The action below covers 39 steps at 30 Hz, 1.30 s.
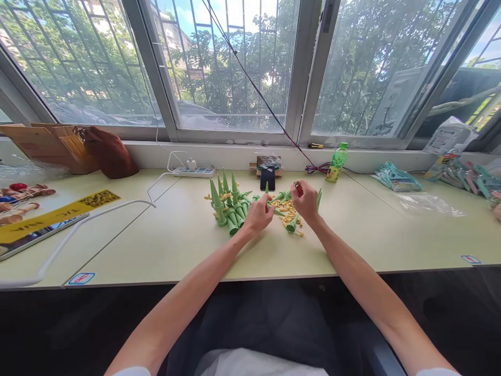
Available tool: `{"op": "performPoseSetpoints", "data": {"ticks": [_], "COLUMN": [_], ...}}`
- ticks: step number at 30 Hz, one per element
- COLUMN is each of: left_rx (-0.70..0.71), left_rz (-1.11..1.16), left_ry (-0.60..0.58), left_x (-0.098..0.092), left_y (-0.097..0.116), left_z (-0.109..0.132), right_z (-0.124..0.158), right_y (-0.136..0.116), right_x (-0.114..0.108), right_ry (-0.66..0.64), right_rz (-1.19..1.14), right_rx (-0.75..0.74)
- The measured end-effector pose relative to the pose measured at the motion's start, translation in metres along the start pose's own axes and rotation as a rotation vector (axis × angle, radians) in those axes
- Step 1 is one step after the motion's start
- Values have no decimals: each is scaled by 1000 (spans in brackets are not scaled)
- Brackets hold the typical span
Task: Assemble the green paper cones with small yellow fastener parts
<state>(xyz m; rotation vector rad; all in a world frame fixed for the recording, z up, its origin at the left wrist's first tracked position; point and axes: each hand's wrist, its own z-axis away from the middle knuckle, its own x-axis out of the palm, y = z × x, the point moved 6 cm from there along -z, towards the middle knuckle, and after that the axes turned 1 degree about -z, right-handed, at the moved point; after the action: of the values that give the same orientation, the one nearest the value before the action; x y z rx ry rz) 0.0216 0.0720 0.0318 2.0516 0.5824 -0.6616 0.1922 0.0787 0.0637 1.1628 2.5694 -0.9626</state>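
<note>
My left hand (258,214) is closed around a green plastic spike (278,212), whose pointed end sticks out to the right of the fingers. Slightly higher and to the right, my right hand (306,198) is pinched; whatever sits at its fingertips is too small to name. Several green cone-shaped spikes (218,208) stand upright or lie in a cluster left of my left hand, some with yellow pieces on their sides. Between the hands, small yellow valve-like pieces (288,209) are scattered on the table, with another green spike (291,225) lying among them.
Behind the pile are a black phone (267,178) and a power strip (195,172). A green-capped bottle (336,163) stands at the back right, with teal hangers (397,177) farther along. A white tube (97,214) crosses the table (156,256) on the left.
</note>
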Motion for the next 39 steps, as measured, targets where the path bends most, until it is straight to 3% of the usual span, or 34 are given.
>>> {"op": "performPoseSetpoints", "data": {"ticks": [5, 13, 25, 39], "left_rx": [7, 11, 15, 23], "left_rz": [-2, 1, -6, -10], "left_ry": [-21, -30, -34, -52], "left_x": [2, 1, 1, 1], "left_y": [0, 1, 1, 3], "left_z": [0, 1, 1, 2], "right_z": [-8, -8, -4, -2], "right_y": [10, 20, 25, 31], "right_x": [-10, -3, 1, -2], "right_ry": [-10, -163, -253, -174], "right_rz": [141, 275, 495, 474], "right_rx": [-9, 64, 210, 314]}}
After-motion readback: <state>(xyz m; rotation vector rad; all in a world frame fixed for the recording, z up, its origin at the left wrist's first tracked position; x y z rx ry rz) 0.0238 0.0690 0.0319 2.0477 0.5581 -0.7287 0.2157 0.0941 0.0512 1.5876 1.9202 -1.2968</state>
